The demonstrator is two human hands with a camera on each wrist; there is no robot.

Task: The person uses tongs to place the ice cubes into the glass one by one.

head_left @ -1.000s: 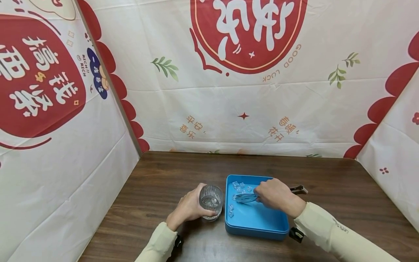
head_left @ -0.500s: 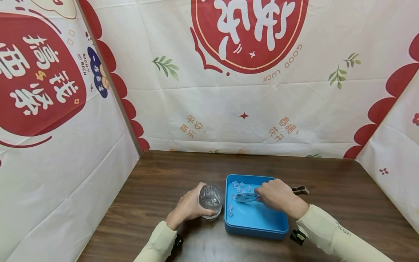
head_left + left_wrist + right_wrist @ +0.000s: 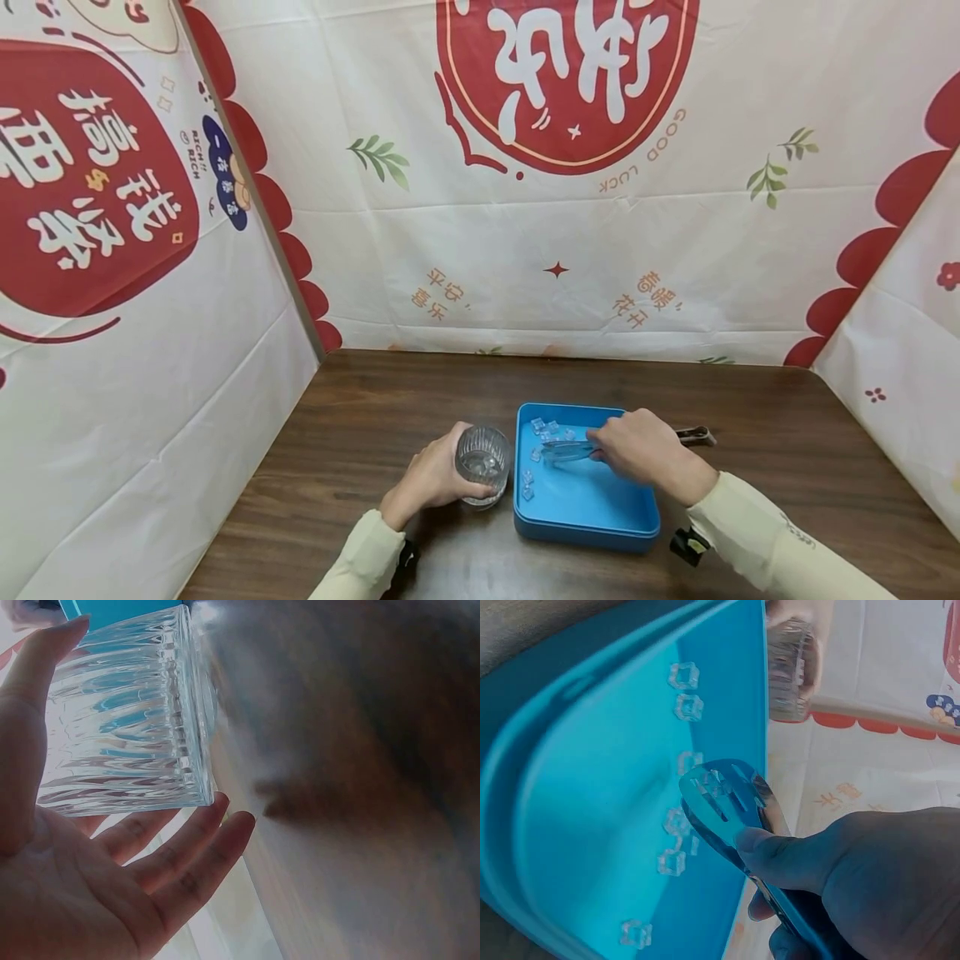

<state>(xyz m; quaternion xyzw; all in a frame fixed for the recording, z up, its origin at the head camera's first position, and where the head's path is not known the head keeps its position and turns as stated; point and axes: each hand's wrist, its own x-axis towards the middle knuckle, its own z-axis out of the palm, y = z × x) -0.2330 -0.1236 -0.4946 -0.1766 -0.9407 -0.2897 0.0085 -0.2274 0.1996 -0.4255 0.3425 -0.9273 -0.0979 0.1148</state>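
Note:
A clear ribbed glass [image 3: 482,462] stands on the table, and my left hand [image 3: 435,471] holds it from the left side. Close up in the left wrist view, the thumb lies on one side of the glass [image 3: 124,720] and the fingers on the other. My right hand [image 3: 647,447] grips metal tongs [image 3: 566,451] with a slotted head, low inside a blue box [image 3: 600,508]. Several clear cubes [image 3: 543,427] lie along the box's left and far parts. Through the slots of the tongs [image 3: 724,799] a clear cube shows; I cannot tell whether it is pinched.
The blue box sits just right of the glass on a brown wooden table [image 3: 360,417]. The handle end of the tongs sticks out past the right wrist. White printed cloth walls [image 3: 480,225] stand behind and at both sides of the table.
The right hand and forearm have shifted slightly to the right, with the tongs' head staying at nearly the same spot in the box. The left hand and glass have not visibly moved.

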